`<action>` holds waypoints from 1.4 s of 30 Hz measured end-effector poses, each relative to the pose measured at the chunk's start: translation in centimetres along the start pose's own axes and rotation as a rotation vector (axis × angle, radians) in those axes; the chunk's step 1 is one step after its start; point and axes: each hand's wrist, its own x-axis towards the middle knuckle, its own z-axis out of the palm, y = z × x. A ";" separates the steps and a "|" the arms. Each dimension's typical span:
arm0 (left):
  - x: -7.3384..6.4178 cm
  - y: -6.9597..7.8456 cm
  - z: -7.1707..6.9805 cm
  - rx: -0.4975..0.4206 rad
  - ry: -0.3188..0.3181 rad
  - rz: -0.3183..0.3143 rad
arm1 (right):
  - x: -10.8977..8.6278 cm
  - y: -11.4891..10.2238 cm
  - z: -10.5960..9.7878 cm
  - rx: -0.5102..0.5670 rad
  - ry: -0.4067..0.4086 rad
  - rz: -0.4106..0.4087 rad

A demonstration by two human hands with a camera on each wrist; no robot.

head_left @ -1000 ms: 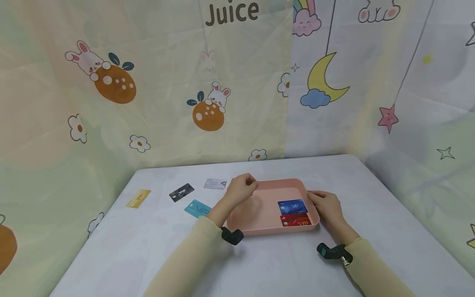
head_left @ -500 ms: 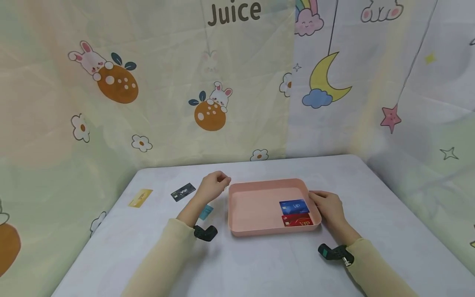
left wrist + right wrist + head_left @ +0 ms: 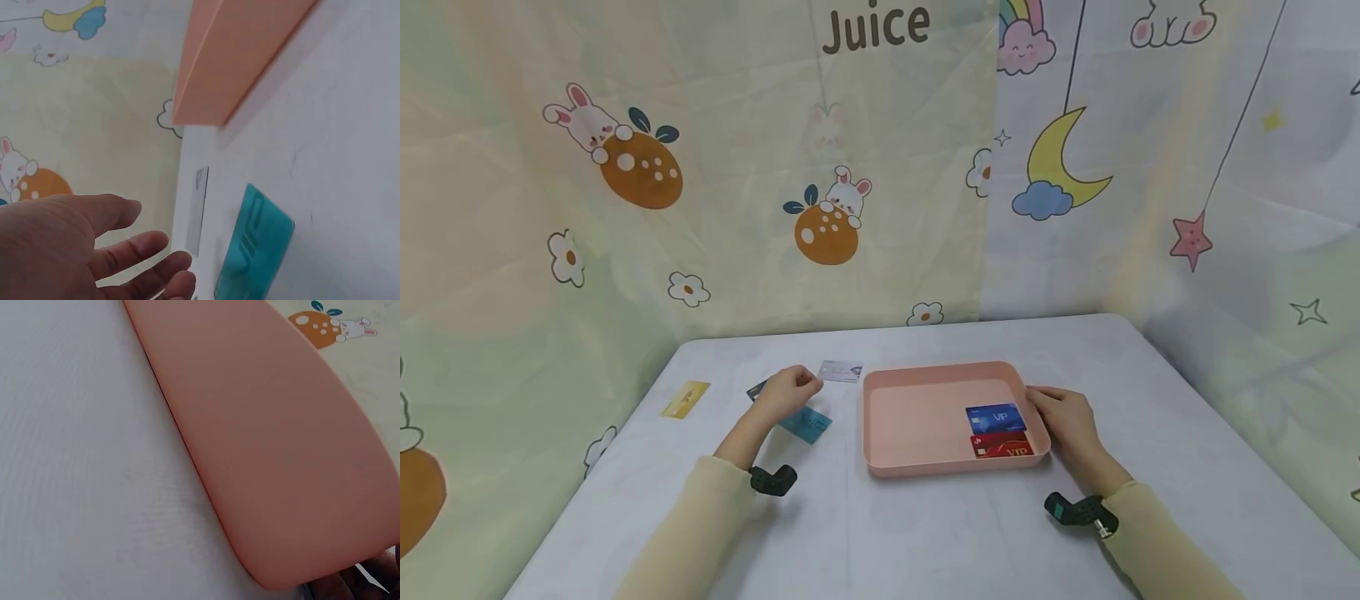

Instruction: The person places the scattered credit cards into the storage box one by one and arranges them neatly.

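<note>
My left hand [image 3: 787,392] hovers over the cards left of the tray, its fingers loosely bent with nothing between them in the left wrist view. Beneath it lies a teal VIP card [image 3: 807,424], and a black card [image 3: 756,388] is partly hidden behind the hand. A pale silver card [image 3: 841,371] lies just beyond the fingertips. My right hand [image 3: 1067,421] grips the right rim of a pink tray [image 3: 910,417], its fingers [image 3: 331,587] showing at the corner in the right wrist view. Inside the tray, a blue VIP card [image 3: 996,417] lies above a red VIP card [image 3: 1002,444].
A gold card [image 3: 686,400] lies farther left on the white-covered table [image 3: 925,533]. Printed cloth [image 3: 737,167] hangs behind the table and along its sides.
My left hand has gone left from over the tray, past its left rim, to above the teal and black cards. My right hand and the tray stay put.
</note>
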 end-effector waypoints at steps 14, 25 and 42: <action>-0.6 -3.2 -0.6 0.132 -0.066 -0.049 | -0.1 0.0 -0.9 0.039 -0.047 0.031; -1.1 -2.2 0.4 0.266 -0.063 -0.092 | -0.3 0.2 -0.6 0.020 -0.032 0.029; -1.3 -1.7 0.7 0.245 -0.058 -0.161 | -0.2 -0.3 -0.4 0.012 -0.052 0.014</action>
